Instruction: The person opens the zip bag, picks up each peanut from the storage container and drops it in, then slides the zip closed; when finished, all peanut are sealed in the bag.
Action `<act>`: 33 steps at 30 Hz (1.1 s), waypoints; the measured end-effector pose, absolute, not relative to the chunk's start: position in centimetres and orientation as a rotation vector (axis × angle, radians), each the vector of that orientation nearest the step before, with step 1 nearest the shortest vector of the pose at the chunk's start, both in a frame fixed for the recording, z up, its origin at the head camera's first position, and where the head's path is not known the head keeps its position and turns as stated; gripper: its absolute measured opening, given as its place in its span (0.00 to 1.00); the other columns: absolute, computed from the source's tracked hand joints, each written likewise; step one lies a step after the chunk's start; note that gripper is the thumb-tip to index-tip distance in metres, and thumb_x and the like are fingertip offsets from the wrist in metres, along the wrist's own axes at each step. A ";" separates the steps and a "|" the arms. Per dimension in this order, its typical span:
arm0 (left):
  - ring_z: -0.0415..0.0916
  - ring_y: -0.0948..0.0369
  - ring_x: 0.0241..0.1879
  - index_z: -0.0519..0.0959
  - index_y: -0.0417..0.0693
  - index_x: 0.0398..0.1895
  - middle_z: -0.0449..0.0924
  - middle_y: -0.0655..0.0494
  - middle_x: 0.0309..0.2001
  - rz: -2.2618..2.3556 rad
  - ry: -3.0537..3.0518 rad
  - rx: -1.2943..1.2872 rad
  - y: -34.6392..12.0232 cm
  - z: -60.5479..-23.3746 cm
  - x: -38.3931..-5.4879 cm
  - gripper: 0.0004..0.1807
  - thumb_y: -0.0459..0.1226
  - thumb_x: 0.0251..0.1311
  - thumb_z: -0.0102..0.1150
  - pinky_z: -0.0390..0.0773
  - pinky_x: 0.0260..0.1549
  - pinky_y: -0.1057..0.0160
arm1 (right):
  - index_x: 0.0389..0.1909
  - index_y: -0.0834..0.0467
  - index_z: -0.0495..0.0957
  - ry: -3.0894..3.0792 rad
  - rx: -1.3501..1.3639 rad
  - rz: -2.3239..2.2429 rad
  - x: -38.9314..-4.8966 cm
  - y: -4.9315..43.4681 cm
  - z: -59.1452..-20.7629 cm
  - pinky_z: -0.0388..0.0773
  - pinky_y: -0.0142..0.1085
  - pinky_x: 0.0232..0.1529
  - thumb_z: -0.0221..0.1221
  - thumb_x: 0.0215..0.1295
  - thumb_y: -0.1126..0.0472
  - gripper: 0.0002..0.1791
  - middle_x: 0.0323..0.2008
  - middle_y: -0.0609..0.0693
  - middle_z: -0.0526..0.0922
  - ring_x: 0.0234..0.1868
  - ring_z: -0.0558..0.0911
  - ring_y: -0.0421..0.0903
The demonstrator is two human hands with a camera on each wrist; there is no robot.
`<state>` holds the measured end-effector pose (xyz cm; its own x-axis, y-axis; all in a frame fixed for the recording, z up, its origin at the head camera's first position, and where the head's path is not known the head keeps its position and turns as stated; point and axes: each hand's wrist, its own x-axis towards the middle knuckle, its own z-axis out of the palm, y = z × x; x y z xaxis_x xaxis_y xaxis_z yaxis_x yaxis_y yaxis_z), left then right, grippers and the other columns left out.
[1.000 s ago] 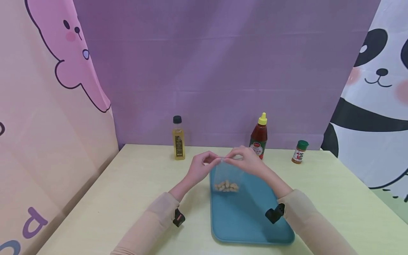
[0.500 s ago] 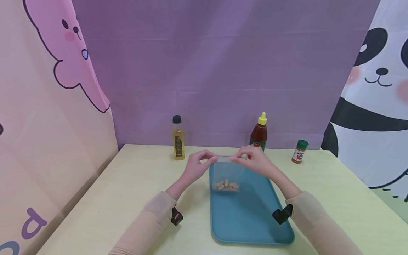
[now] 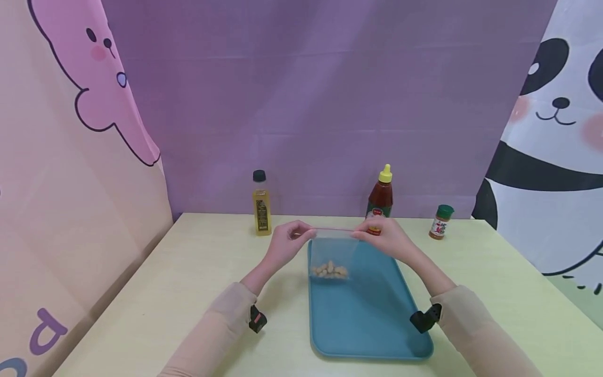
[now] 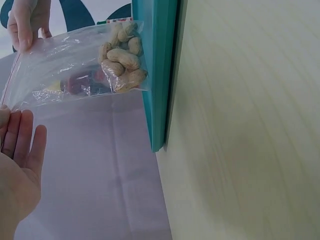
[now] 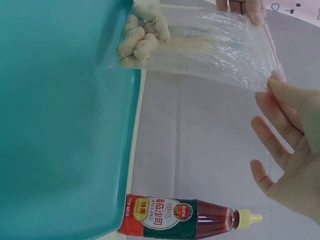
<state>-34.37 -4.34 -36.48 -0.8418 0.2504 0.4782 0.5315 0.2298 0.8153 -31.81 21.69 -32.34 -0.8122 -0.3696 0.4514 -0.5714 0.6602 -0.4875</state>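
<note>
A clear zip bag [image 3: 332,248] with a red seal line hangs upright over the far left part of a blue tray [image 3: 367,324]. Several unshelled peanuts [image 4: 122,60] lie at the bottom of the bag. My left hand [image 3: 286,243] pinches the bag's top left corner between thumb and fingers. At the top right corner my right hand [image 3: 388,238] pinches the same edge; in the right wrist view its other fingers [image 5: 272,140] spread away from the bag. The top edge is stretched straight between both hands.
Behind the tray stands a ketchup bottle [image 3: 380,199] with a yellow cap, partly hidden by my right hand. An oil bottle [image 3: 261,209] is at the back left, and a small green-capped spice jar [image 3: 440,222] at the back right of the table [image 3: 198,272].
My right hand has slid rightward along the bag's top edge, away from my left hand. The left hand has shifted slightly left. The peanuts stay at the bottom.
</note>
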 end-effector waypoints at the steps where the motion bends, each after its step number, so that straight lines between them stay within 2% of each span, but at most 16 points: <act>1: 0.81 0.62 0.38 0.83 0.47 0.37 0.84 0.52 0.36 -1.649 -2.257 -0.738 -4.3 -36.5 -34.4 0.12 0.45 0.58 0.62 0.81 0.42 0.67 | 0.35 0.54 0.85 -2.566 0.747 0.913 -31.8 21.8 -32.4 0.78 0.33 0.34 0.63 0.59 0.54 0.08 0.33 0.48 0.85 0.35 0.75 0.43; 8: 0.80 0.63 0.38 0.83 0.46 0.37 0.84 0.53 0.36 -1.628 -2.256 -0.741 -4.4 -36.8 -34.5 0.11 0.44 0.59 0.61 0.81 0.41 0.68 | 0.35 0.56 0.85 -2.567 0.718 0.897 -31.8 21.9 -32.5 0.78 0.30 0.33 0.63 0.59 0.56 0.08 0.33 0.50 0.85 0.35 0.76 0.44; 18: 0.80 0.62 0.37 0.81 0.47 0.36 0.83 0.54 0.34 -1.718 -2.253 -0.687 -5.6 -36.4 -34.7 0.10 0.44 0.60 0.60 0.81 0.41 0.67 | 0.34 0.56 0.85 -2.497 0.766 0.889 -31.9 20.4 -31.8 0.75 0.30 0.27 0.63 0.59 0.57 0.07 0.28 0.48 0.84 0.28 0.75 0.42; 22: 0.81 0.59 0.34 0.80 0.41 0.35 0.82 0.51 0.32 -1.791 -2.179 -0.728 -6.8 -36.0 -34.9 0.10 0.41 0.61 0.60 0.82 0.38 0.66 | 0.35 0.57 0.84 -2.463 0.782 0.970 -32.1 18.9 -31.4 0.76 0.30 0.26 0.62 0.61 0.58 0.07 0.28 0.51 0.86 0.28 0.80 0.42; 26: 0.80 0.62 0.29 0.77 0.35 0.35 0.81 0.48 0.30 -1.840 -2.123 -0.795 -8.7 -35.6 -35.1 0.10 0.36 0.61 0.59 0.83 0.35 0.63 | 0.36 0.57 0.83 -2.458 0.792 1.115 -32.1 16.8 -31.4 0.80 0.30 0.32 0.60 0.62 0.58 0.08 0.29 0.52 0.86 0.30 0.84 0.44; 33: 0.80 0.63 0.27 0.72 0.27 0.39 0.80 0.55 0.27 -1.936 -2.331 -0.859 -13.2 -35.2 -35.1 0.13 0.34 0.63 0.55 0.84 0.35 0.59 | 0.37 0.59 0.83 -2.492 0.898 1.271 -31.8 13.5 -32.1 0.82 0.32 0.35 0.61 0.62 0.57 0.10 0.30 0.53 0.86 0.30 0.85 0.47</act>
<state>-35.08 -13.18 -35.18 -0.8511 0.4088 0.3294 0.3988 0.0953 0.9121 -31.83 13.49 -32.14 -0.7945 -0.4256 0.4332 -0.6005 0.4447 -0.6645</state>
